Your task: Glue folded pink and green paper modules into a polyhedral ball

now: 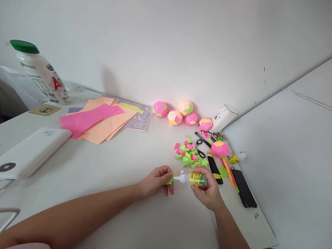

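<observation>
Between the fingers of my left hand [158, 180] is a small folded green paper piece [170, 180]. My right hand [207, 190] is wrapped round a glue bottle [195, 178] with a yellow label, tipped on its side. Its white nozzle points left, and the tip meets the green paper or is very close to it; whether glue is coming out is too small to see. Just beyond my hands lies a loose pile of folded green and pink paper pieces [190, 154].
Several paper balls [160, 109] sit along the wall. Black scissors [200, 148], a yellow-black cutter [214, 168], a second glue bottle [236, 158] and a black pouch [243, 187] lie right. Left are paper sheets [95, 121], a white power bank [33, 152] and a green-capped bottle [43, 74].
</observation>
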`<state>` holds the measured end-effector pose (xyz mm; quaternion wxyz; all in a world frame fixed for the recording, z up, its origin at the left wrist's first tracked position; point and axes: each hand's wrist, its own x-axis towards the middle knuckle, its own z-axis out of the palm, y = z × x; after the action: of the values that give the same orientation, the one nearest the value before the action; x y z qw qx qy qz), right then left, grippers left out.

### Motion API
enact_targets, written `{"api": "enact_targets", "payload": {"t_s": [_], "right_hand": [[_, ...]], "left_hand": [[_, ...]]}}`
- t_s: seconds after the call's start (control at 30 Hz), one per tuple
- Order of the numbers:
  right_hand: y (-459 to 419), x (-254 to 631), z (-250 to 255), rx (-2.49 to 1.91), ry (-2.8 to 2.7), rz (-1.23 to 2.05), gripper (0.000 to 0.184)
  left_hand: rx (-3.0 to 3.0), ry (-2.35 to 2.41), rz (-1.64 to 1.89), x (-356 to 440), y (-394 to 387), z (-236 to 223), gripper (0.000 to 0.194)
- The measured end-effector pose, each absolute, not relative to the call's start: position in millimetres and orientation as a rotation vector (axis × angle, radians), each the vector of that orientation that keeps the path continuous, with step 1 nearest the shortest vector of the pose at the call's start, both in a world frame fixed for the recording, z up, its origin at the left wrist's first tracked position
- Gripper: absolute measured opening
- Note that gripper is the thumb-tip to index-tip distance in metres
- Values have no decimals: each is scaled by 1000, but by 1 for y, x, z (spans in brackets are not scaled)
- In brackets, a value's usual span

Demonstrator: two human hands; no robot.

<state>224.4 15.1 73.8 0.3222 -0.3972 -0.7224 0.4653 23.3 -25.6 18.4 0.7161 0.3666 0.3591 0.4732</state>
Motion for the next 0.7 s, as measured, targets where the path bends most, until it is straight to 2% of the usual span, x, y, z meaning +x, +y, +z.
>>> {"api": "enact_targets", "payload": {"t_s": [0.13,0.37,0.53,0.7], "right_hand": [[12,221,72,-964,-1816,1284,34],[18,221,62,-760,-1893,1276,40],[16,220,61,-732,-1908,1121,26],[15,221,64,-679,-1886,1001,32]], "left_hand": [[808,793,1053,23,-25,16,38],[844,796,1022,23,-26,16,39],[847,790,1023,23,-26,16,39],[868,762,1012,22,-25,14,37]]}}
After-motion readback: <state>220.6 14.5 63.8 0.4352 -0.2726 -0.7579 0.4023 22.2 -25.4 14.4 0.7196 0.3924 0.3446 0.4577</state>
